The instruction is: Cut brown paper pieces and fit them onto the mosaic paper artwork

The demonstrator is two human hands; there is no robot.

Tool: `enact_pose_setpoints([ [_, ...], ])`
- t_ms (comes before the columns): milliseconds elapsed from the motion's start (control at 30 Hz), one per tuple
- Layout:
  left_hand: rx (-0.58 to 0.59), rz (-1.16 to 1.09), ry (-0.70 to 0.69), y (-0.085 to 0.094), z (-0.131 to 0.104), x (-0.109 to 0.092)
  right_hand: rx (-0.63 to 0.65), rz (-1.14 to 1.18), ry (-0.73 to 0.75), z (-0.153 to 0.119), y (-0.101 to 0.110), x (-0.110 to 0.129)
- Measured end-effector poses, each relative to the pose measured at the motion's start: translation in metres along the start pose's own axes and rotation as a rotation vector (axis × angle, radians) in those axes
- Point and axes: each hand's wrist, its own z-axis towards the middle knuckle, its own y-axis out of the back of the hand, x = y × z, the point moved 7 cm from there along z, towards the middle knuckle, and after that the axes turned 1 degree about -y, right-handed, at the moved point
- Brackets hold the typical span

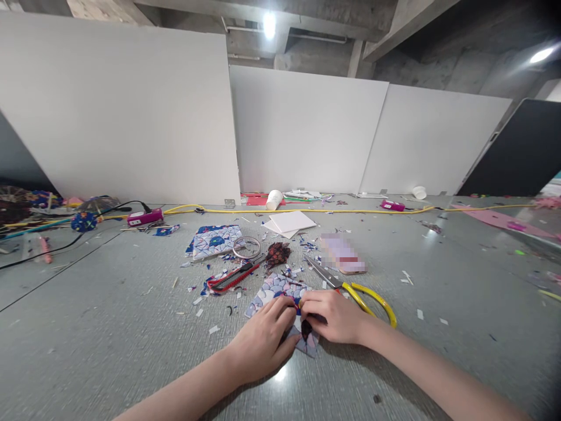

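Observation:
A flat square panel (pixel 268 286) with a pale blue and lilac mosaic pattern lies on the grey table before me, partly covered by both hands. My left hand (pixel 265 333) rests over its left side, fingers bent together and thumb along the near edge. On the other side, my right hand (pixel 335 316) has its fingers curled in a pinch at the panel's middle. A small dark scrap (pixel 307 328) shows beneath those fingers; what they pinch is hidden. Yellow-handled scissors (pixel 366 301) lie open beside my right hand. A red utility knife (pixel 234 278) lies beyond my left hand.
Behind the panel are a dark red crumpled bundle (pixel 277 254), a tape roll (pixel 246 248), blue patterned squares (pixel 217 241), white cards (pixel 291 222) and a phone (pixel 344 254). Paper scraps litter the table. A yellow cable (pixel 263 211) runs before white partitions (pixel 307 128). A paper cup (pixel 274 200) lies tipped.

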Motion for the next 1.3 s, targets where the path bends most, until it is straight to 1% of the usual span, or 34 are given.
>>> enact_pose_setpoints([
  [133, -0.008, -0.006, -0.007, 0.001, 0.000, 0.000, -0.005, -0.010, 0.005, -0.001, 0.000, -0.001],
  [400, -0.008, -0.017, -0.006, 0.000, 0.000, 0.000, 0.091, -0.276, 0.098, -0.002, -0.003, 0.007],
  [500, -0.024, -0.025, -0.015, 0.001, 0.000, 0.000, 0.100, -0.296, 0.125, -0.002, -0.003, 0.009],
  [633, -0.033, -0.030, -0.017, 0.002, 0.000, -0.001, 0.073, -0.292, 0.111, -0.002, -0.002, 0.008],
  [767, -0.017, -0.019, -0.005, 0.002, 0.000, -0.001, 0.100, -0.330, 0.123, -0.002, -0.005, 0.008],
  [900, -0.029, -0.019, -0.017, 0.003, 0.000, -0.002, 0.115, -0.294, 0.128, -0.004, -0.003, 0.009],
  [1067, -0.025, -0.015, -0.014, 0.001, -0.001, 0.000, 0.120, -0.199, 0.068, -0.006, 0.001, 0.007],
  [1233, -0.009, -0.018, -0.001, 0.001, 0.000, 0.000, 0.056, -0.041, -0.049, -0.001, 0.004, -0.004],
  [1300, 0.003, -0.010, -0.013, 0.001, 0.000, -0.002, 0.037, 0.006, -0.069, 0.001, 0.005, -0.007],
])
